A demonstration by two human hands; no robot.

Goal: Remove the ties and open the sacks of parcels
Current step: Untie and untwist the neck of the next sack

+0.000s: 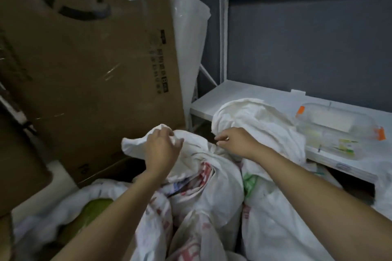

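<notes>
sack (212,186) of parcels, neck gathered, at lower centre of the frame.
left hand (163,150) grips its bunched white top; right hand (235,142) just beside, fingertips pinched together, on what i cannot tell.

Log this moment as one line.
left hand: grips sack top | right hand: curled at sack neck, grip unclear | sack: neck gathered

Woven white plastic sacks (207,186) (crumpled, matt), brown cardboard box (84,59), painted metal shelf (254,95)
</notes>
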